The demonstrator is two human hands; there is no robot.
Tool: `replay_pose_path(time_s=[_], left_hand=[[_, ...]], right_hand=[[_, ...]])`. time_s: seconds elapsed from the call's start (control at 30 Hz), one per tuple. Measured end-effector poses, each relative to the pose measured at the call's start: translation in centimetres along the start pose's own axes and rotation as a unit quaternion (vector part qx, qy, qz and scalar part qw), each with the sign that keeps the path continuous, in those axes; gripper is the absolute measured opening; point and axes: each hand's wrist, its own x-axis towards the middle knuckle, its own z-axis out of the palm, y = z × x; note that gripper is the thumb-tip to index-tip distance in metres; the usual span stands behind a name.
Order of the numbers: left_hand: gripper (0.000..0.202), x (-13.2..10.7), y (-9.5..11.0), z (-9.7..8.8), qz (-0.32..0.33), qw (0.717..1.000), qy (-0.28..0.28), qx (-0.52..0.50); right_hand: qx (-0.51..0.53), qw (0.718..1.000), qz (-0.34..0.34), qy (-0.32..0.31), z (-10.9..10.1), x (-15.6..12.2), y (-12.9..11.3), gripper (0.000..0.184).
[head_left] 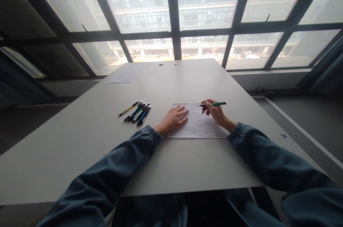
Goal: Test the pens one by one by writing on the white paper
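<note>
A white sheet of paper [197, 128] lies on the table in front of me. My left hand [175, 118] rests flat on the sheet's left side, fingers spread. In my right hand [213, 110] is a green and black pen [218, 104], held nearly level over the upper right part of the sheet, its tip pointing left. Whether the tip touches the paper I cannot tell. Left of my left hand lies a bunch of several pens [138, 112] in black, green, white and blue, with a yellow and black pen [128, 109] at its left edge.
The white table [88, 134] stretches away toward large windows [203, 1]. More paper [124, 74] lies at its far left corner. Two small dark items sit near the far edge, one of them a round disc [160, 64]. A small dark mark [283, 136] shows near the right edge.
</note>
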Motion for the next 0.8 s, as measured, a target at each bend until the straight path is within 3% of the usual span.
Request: replay_pose_path(time_s=[0.27, 0.43, 0.8], left_hand=[[0.055, -0.1, 0.5, -0.3, -0.013, 1.000, -0.011, 0.009], [0.055, -0.1, 0.8, -0.6, -0.014, 1.000, -0.013, 0.011], [0.053, -0.1, 1.1, -0.9, -0.020, 1.000, -0.008, 0.002]], right_hand=[[-0.256, 0.965, -0.048, -0.007, -0.1, -0.1, 0.9, 0.031], [-0.266, 0.963, -0.035, -0.004, 0.3, -0.5, 0.6, 0.019], [-0.321, 0.945, -0.057, 0.000, 0.1, -0.2, 0.9, 0.016]])
